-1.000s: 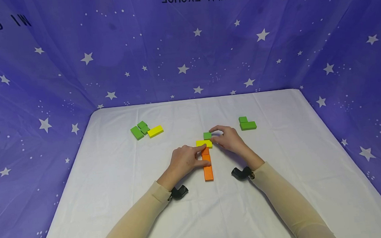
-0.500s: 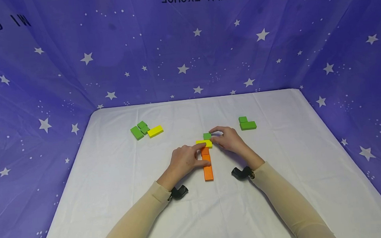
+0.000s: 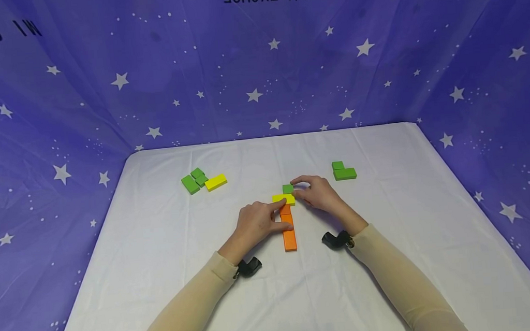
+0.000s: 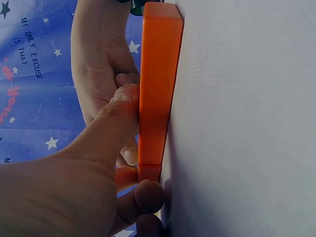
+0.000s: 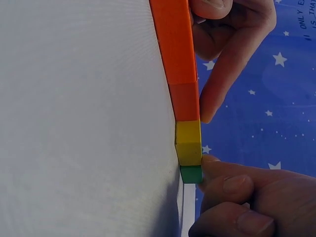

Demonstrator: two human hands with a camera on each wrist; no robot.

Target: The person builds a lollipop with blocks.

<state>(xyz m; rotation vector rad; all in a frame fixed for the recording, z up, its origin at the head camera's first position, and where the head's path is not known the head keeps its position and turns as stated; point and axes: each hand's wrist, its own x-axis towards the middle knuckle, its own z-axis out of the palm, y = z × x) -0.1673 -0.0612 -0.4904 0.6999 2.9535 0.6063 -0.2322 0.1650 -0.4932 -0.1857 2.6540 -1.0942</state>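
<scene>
In the head view, flat blocks lie in a line on the table. A long orange block [image 3: 289, 240] is nearest, then a small orange block [image 3: 285, 210], a yellow block [image 3: 278, 199] set crosswise and a small green block [image 3: 287, 189] at the far end. My left hand [image 3: 257, 220] rests its thumb on the long orange block and its extended index finger on the yellow one. Curled fingers show beside the orange blocks in the left wrist view. My right hand [image 3: 317, 192] pinches the small green block at its right side between thumb and index finger.
At the back left, several green blocks [image 3: 190, 184] lie beside another yellow block [image 3: 216, 182]. Two green blocks [image 3: 345, 173] touch at the back right. A white cloth covers the table [image 3: 167, 235], and a purple starry curtain [image 3: 220, 70] stands behind it.
The small green block shifts very slightly at the far end of the line. Both hands stay nearly in place.
</scene>
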